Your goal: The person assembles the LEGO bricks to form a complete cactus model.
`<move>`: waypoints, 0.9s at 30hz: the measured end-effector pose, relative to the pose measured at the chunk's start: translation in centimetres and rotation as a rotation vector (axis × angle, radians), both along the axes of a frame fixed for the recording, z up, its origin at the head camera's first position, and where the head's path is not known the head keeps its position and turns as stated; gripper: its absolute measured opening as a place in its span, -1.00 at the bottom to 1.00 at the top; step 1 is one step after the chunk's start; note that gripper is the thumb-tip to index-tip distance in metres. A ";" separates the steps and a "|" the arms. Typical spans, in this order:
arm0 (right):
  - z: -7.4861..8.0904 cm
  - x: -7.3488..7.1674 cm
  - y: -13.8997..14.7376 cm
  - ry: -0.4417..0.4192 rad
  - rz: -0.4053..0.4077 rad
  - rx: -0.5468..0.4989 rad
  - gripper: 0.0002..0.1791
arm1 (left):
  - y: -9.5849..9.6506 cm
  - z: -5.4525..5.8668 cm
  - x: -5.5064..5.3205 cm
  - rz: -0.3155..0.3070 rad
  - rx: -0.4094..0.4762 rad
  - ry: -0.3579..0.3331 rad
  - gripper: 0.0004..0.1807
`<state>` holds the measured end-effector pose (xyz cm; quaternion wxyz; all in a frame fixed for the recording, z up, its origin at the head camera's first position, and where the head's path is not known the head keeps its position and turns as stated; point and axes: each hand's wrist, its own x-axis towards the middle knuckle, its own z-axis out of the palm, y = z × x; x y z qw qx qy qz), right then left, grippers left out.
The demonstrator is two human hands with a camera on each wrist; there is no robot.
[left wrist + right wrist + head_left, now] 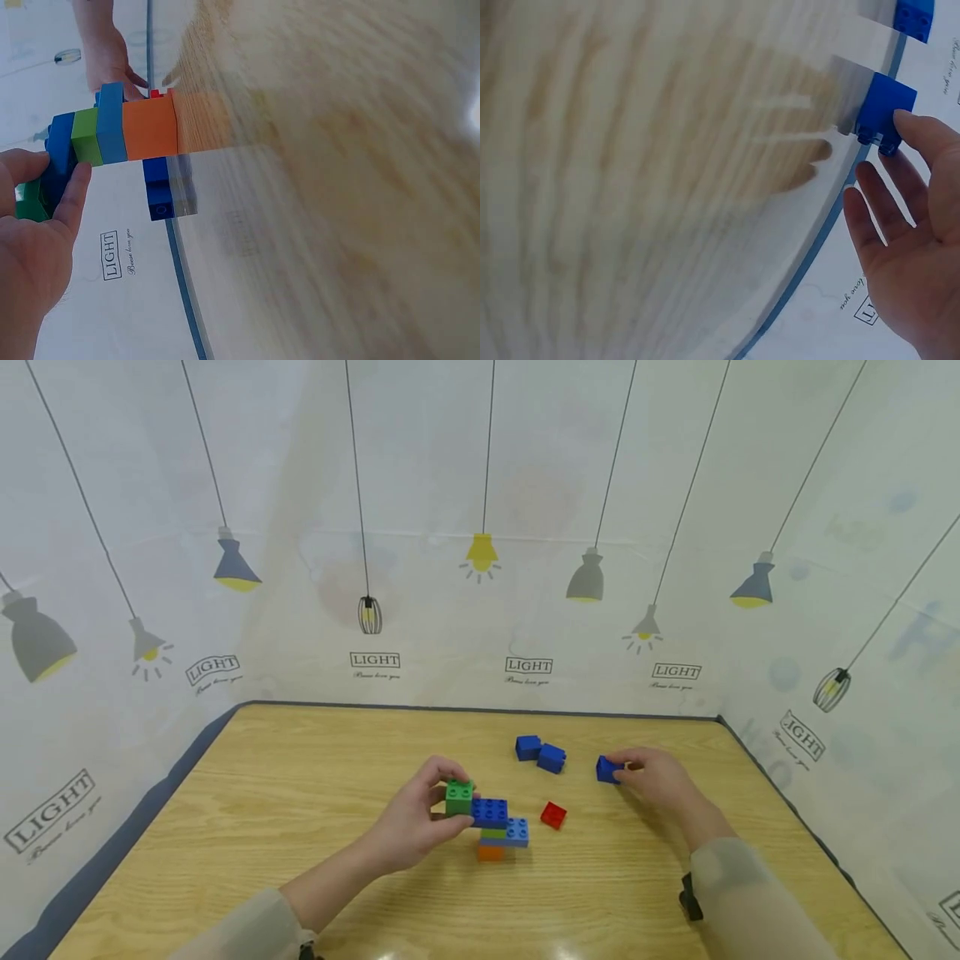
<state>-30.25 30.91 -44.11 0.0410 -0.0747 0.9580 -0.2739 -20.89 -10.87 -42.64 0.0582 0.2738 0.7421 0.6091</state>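
Left hand [408, 822] grips green block [459, 799] atop the stack [490, 812], seemingly to steady it; right hand [660, 779] pinches 1 sideways blue block [607, 770].

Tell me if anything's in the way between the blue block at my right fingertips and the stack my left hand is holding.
Nothing visible blocks the straight line from that blue block to the stack. The red block lies to the line's near side, two other blue blocks to its far side.
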 end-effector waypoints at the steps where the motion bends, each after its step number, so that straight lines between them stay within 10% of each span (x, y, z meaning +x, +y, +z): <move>1: -0.1 -0.1 -0.1 0.004 0.000 0.009 -0.60 | 0.0 0.0 0.0 0.002 -0.003 0.005 -0.49; 27: -0.2 0.3 -0.2 -0.010 -0.003 0.015 -0.58 | 0.2 0.2 0.0 0.034 -0.015 -0.004 -0.53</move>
